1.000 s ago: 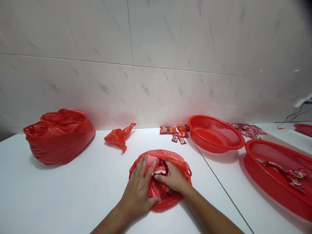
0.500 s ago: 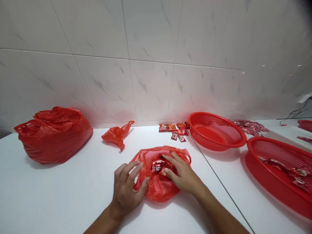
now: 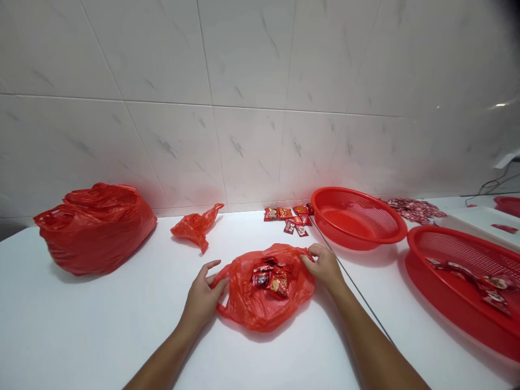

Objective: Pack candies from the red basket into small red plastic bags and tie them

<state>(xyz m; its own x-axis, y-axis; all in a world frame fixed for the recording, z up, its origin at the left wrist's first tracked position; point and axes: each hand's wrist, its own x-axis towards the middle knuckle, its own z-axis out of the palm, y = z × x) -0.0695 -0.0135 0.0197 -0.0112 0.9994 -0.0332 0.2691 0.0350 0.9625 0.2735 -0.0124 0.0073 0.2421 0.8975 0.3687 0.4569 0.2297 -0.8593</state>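
Spanning the red plastic bag in the head view, the person's two hands sit at opposite ends of its mouth, and that side-to-side relation matters most. The bag rests on the white surface, mouth upward, its longer axis running roughly left to right and tilting slightly away toward the right. The left hand is at the left end, a little nearer the person, its fingers loosely curled and partly spread; it seems to have the bag's edge lightly between fingers and thumb. The right hand is at the far right corner, thumb and fingers brought together in a pinch on the rim.

Shiny red packets lie inside the bag, between the hands and touching neither; the right hand's fingertips look slightly nearer to them. Beyond the bag, well apart from both hands, a loose group of packets lies near the wall, just left of a round red basket.
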